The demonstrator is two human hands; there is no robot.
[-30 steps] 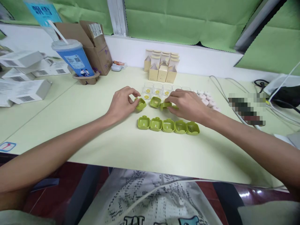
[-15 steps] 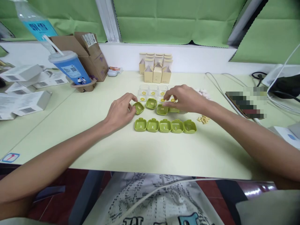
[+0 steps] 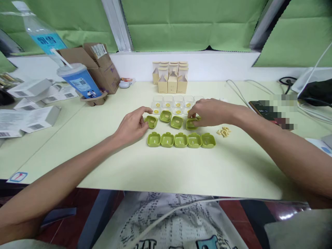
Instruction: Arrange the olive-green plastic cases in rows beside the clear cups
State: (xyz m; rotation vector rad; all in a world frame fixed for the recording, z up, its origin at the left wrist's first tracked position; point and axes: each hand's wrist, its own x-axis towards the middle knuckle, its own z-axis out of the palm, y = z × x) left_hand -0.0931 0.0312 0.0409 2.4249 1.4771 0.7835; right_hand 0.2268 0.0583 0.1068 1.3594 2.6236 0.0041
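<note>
My left hand (image 3: 133, 122) rests at the left end of a loose back row, its thumb against a small green plastic tray (image 3: 151, 122). Its index finger is stretched out, apart from the thumb. Two more green trays, one (image 3: 165, 116) and another (image 3: 176, 122), lie between my hands. The fingers of my right hand (image 3: 211, 112) are closed on a green tray (image 3: 191, 124) at the right end, partly covering it. In front, several like trays (image 3: 181, 140) stand side by side in a straight row.
Clear plastic cups with yellow stickers (image 3: 178, 102) stand behind the trays. Farther back are open cream boxes (image 3: 172, 84). Small yellow pieces (image 3: 223, 131) lie at right, near a phone (image 3: 264, 112) and cables. At left are a blue cup (image 3: 83, 83), a cardboard box (image 3: 110, 76) and white boxes (image 3: 38, 117).
My right hand has moved right, from the tray near the middle to the one at the right end. My left hand stays by its tray. The view has shifted slightly.
</note>
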